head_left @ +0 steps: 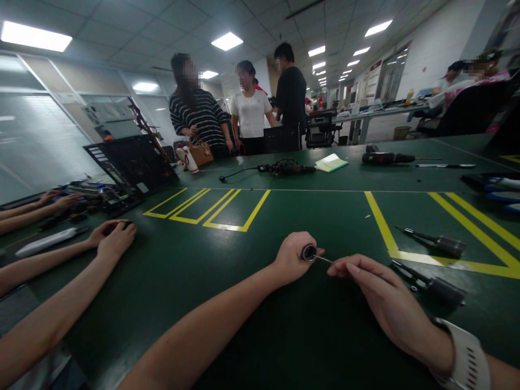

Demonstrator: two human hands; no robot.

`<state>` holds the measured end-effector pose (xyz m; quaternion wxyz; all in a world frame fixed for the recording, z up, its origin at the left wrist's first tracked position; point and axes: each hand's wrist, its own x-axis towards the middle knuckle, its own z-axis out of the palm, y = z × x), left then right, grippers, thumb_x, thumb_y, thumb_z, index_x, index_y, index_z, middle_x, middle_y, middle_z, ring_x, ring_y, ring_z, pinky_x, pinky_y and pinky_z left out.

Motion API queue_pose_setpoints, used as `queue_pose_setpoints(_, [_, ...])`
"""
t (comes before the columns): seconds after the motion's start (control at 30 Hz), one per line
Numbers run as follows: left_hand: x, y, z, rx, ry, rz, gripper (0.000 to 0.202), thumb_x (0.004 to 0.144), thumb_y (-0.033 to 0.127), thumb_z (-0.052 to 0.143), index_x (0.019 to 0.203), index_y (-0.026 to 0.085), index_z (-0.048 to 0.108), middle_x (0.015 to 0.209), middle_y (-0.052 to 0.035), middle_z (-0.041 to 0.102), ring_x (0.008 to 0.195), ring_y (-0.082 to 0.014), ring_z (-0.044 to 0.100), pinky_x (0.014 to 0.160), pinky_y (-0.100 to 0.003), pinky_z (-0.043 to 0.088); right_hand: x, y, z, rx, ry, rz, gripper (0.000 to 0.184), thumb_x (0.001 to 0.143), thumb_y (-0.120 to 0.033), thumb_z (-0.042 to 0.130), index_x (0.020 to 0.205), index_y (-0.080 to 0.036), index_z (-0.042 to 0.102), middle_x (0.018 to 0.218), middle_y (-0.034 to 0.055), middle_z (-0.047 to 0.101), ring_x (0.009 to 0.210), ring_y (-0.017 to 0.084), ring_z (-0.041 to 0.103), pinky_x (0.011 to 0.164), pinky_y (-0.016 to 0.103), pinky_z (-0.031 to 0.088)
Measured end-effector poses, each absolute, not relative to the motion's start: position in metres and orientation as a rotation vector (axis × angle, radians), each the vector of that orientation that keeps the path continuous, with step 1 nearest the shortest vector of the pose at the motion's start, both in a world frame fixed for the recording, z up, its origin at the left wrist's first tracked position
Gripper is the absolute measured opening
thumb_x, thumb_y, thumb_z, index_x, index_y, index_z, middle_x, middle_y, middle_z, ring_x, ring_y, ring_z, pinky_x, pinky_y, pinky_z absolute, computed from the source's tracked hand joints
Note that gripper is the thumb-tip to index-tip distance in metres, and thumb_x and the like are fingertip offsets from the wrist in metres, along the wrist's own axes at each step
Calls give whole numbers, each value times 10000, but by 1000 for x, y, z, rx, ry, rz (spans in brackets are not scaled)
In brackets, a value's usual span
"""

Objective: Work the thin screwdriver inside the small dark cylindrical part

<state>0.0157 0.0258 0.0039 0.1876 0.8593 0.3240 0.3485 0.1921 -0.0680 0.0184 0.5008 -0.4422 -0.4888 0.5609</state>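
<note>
Your left hand (pixel 291 260) has its fingers wrapped around a dark tube (pixel 307 253); beside the tube's mouth, your right hand (pixel 384 290) pinches a thin rod (pixel 324 259) reaching it.

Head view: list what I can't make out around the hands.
All in the head view:
- Dark cylinder: its body is hidden by the left hand; only the round end shows.
- Thin rod: its near end is covered by the right hand's fingers; its far tip is too small to place.
- What a co-worker's hands hold: mostly covered by them.
- Blue items: cut off by the right edge.
</note>
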Motion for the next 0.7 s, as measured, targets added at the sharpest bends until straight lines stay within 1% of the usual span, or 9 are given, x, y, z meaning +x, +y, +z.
queue_pose_setpoints(0.17, [17,28,2,2329,954,1003,243,785,332,603,632,175,500,629,21,494,575,-107,456,580,-234,378,191,-65,16,-1016,-1050,1427,241,808,-433,572,807,-226,694,908,55,680,938,253,572,864,419,407])
queue_pose_setpoints(0.3, [18,28,0,2391,1021,991,232,803,329,582,641,176,519,652,9,522,607,-122,475,622,-255,391,190,-65,13,-1072,-1070,1343,253,788,-462,593,843,-237,697,936,50,679,975,264,565,885,426,402])
queue_pose_setpoints(0.43, [17,27,-1,2485,1083,962,206,825,302,558,660,184,527,670,3,541,644,-140,497,665,-278,393,189,-67,12,-1167,-1187,1255,268,776,-462,624,912,-245,702,1025,56,679,1034,285,563,899,438,408])
queue_pose_setpoints(0.6, [16,28,-1,2488,1034,966,204,828,298,559,663,186,517,670,7,540,643,-137,507,658,-269,389,189,-72,14,-1152,-1316,1245,235,808,-424,616,951,-257,699,1108,47,665,1095,270,553,962,433,378])
queue_pose_setpoints(0.7, [16,29,-1,2458,929,984,203,818,305,577,669,184,515,674,11,540,631,-127,504,638,-254,387,190,-73,13,-1122,-1264,1288,237,817,-431,602,946,-258,699,1103,46,667,1109,272,543,971,441,372])
